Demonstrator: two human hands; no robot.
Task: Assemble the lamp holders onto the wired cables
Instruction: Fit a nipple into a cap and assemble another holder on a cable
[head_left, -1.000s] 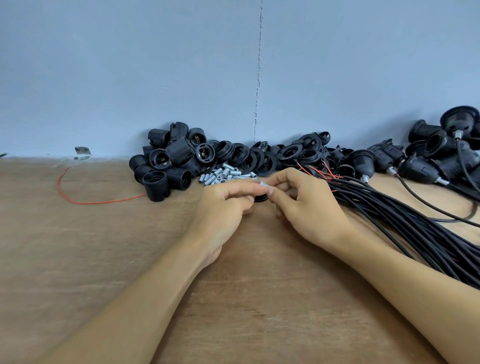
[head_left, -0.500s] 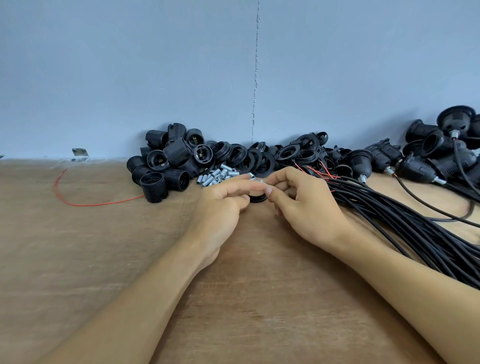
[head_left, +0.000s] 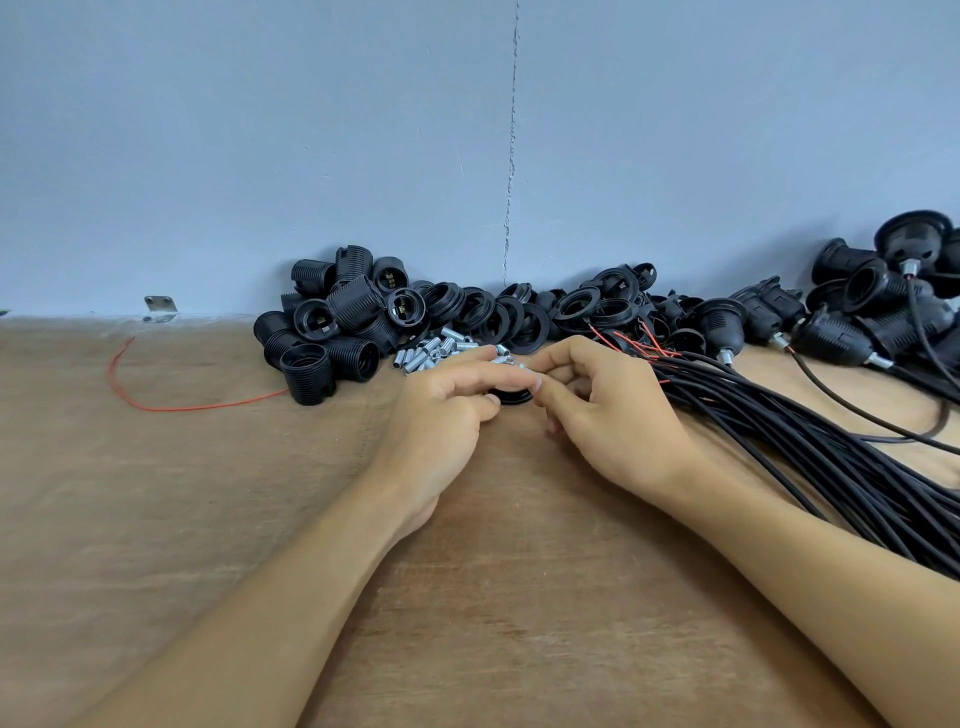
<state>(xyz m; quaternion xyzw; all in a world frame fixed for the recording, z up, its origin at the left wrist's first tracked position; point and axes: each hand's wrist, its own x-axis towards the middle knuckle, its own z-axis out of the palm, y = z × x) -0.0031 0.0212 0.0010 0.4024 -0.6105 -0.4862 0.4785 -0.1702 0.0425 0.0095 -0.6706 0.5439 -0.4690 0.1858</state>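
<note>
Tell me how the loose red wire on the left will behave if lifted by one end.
The red wire is thin and lies in a loose curve, so it will probably droop limply. It looks light, so a push would likely drag it.

Soft, flat light, pretty bright. Faint shadows on the table (head_left: 156, 519) under the left hand (head_left: 441, 421) and right hand (head_left: 613, 415). Black ring (head_left: 515, 396) between them is a dark blob, the pinched metal tube (head_left: 519, 366) glints a bit. Wide lens bends the table's back edge.
</note>
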